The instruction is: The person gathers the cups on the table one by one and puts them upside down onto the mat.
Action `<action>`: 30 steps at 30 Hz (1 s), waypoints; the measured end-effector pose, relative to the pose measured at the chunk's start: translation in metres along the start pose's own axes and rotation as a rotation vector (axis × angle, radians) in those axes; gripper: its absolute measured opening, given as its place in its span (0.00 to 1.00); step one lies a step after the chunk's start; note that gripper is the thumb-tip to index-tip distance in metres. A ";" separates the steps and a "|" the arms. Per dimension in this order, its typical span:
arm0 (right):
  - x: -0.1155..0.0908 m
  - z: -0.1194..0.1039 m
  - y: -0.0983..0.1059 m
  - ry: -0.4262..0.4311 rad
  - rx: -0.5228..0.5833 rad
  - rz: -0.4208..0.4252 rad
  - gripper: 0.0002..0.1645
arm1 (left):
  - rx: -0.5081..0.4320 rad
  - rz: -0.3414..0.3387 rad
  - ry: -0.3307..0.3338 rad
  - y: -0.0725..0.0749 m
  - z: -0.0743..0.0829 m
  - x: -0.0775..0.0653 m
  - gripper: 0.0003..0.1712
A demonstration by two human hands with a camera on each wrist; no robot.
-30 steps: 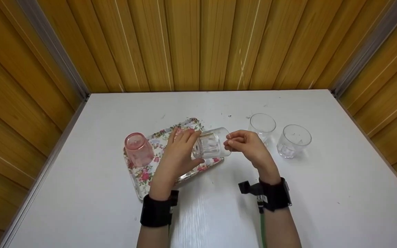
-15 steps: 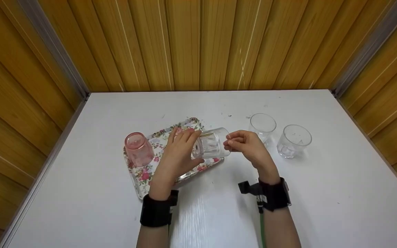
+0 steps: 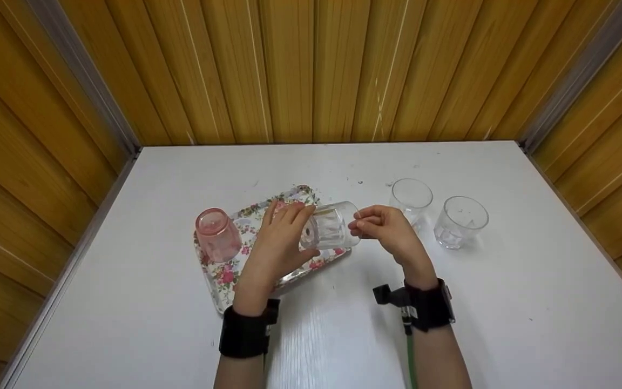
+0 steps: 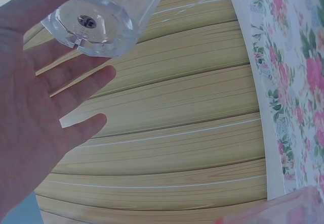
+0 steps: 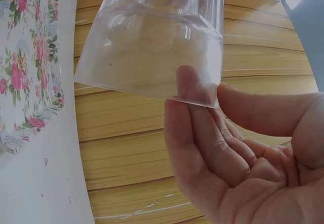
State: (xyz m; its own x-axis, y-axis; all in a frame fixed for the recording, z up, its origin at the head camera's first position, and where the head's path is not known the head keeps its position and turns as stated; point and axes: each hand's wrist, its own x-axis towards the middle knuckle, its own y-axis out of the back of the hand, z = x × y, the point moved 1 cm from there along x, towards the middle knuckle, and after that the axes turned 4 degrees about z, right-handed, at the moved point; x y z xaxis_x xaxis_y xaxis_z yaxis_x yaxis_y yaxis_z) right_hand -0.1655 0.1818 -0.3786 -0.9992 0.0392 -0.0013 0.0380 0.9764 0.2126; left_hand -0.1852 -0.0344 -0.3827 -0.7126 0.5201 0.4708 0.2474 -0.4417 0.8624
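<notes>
A clear tumbler (image 3: 335, 227) is held on its side above the right end of a floral tray (image 3: 228, 281), its base to the left and its mouth to the right. My left hand (image 3: 274, 243) grips the base end between thumb and fingers. In the left wrist view, the tumbler's base (image 4: 91, 21) shows a small dark mark, and the other fingers of the left hand (image 4: 45, 92) spread loose. My right hand (image 3: 389, 232) pinches the rim. The right wrist view shows one fingertip of the right hand (image 5: 243, 168) inside the mouth and the thumb outside.
A pink tumbler (image 3: 218, 240) stands upside down on the tray's left end. Two more clear tumblers, one farther back (image 3: 411, 199) and one at the right (image 3: 459, 222), stand upright on the white table (image 3: 532, 270). Wood-look panels (image 3: 311, 70) enclose the table's back and sides.
</notes>
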 end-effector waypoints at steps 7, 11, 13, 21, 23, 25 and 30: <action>0.000 0.001 0.000 -0.001 -0.001 -0.004 0.16 | -0.007 0.001 0.009 -0.001 0.000 -0.001 0.45; 0.001 0.001 0.000 -0.003 -0.004 0.001 0.16 | 0.003 0.023 -0.010 0.000 0.000 -0.001 0.45; 0.001 0.001 0.000 -0.002 -0.007 0.001 0.15 | 0.009 0.036 -0.022 0.000 0.000 -0.001 0.45; 0.001 0.001 -0.001 0.000 -0.008 0.003 0.14 | 0.012 0.053 -0.042 0.001 0.000 -0.001 0.45; 0.001 0.001 0.000 0.002 -0.013 0.001 0.14 | 0.012 0.052 -0.042 0.001 0.000 -0.001 0.45; 0.001 0.001 0.000 0.000 -0.017 0.000 0.14 | 0.011 0.053 -0.042 0.002 0.000 -0.001 0.44; 0.001 0.002 0.000 -0.008 -0.028 0.002 0.14 | 0.011 0.063 -0.046 0.002 0.001 -0.001 0.44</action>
State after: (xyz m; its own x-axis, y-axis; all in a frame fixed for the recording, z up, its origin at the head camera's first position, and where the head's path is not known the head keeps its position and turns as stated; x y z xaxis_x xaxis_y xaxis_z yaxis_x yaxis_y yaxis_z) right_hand -0.1669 0.1819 -0.3804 -0.9990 0.0431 -0.0089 0.0397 0.9700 0.2399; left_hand -0.1831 -0.0352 -0.3817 -0.6649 0.5247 0.5316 0.2980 -0.4663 0.8329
